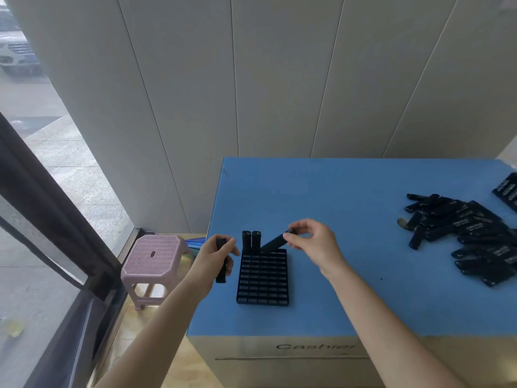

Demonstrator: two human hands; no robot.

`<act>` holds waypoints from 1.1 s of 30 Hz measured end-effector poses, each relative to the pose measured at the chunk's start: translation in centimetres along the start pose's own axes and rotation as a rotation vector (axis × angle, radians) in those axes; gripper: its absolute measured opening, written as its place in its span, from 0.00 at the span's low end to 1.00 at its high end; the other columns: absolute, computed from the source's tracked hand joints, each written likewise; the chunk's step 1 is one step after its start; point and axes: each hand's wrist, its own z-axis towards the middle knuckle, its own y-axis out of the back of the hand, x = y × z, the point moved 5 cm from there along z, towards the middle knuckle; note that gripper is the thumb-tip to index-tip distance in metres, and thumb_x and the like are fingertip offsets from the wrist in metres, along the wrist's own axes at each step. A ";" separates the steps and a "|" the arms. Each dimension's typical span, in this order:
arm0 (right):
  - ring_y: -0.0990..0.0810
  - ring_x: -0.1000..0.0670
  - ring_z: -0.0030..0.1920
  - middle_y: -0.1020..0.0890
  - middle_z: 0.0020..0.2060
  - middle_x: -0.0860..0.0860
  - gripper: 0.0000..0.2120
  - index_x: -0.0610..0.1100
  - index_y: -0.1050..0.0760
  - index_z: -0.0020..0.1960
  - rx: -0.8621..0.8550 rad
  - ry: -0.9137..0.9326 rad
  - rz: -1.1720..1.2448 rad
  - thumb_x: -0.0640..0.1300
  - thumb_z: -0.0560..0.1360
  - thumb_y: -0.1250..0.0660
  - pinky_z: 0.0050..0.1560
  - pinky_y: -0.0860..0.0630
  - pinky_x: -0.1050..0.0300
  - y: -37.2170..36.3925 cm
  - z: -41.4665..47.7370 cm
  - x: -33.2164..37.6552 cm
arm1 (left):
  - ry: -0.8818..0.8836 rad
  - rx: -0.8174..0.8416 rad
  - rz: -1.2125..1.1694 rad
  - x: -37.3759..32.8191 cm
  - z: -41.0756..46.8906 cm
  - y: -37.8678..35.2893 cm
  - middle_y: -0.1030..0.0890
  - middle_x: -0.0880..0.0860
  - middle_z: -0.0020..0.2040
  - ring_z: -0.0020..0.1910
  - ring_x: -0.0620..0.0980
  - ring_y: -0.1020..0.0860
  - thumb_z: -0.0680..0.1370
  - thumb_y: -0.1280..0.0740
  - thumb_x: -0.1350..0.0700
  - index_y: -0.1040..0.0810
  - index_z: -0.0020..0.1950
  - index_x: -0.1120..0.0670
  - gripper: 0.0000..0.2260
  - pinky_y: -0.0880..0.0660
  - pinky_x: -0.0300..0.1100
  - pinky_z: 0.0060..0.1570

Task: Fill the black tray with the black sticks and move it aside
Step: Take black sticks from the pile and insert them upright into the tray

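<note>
A black grid tray (263, 278) lies near the left edge of the blue table top (349, 247). Two black sticks (251, 240) stand upright in the tray's far left slots. My right hand (313, 242) pinches another black stick (275, 242) by its upper end, tilted, with its lower end at the tray's far row beside the standing pair. My left hand (216, 257) is closed around a further black stick (221, 261), held upright just left of the tray. A heap of loose black sticks (461, 233) lies at the right of the table.
A black printed pack (507, 191) lies at the far right edge. The table's front is a cardboard face marked "Cashier" (314, 346). A pink plastic stool (152, 261) stands on the floor to the left, by a glass door frame (50, 205). A panelled wall (279, 79) is behind.
</note>
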 end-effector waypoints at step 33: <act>0.20 0.51 0.44 0.17 0.46 0.49 0.06 0.41 0.21 0.50 0.159 0.368 -0.688 0.40 0.74 0.32 0.52 0.24 0.58 -4.1 2.6 0.9 | 0.114 -0.027 -0.257 -0.7 0.9 0.8 0.28 0.53 0.32 0.28 0.49 0.31 0.79 0.44 0.57 0.27 0.42 0.58 0.10 0.32 0.41 0.31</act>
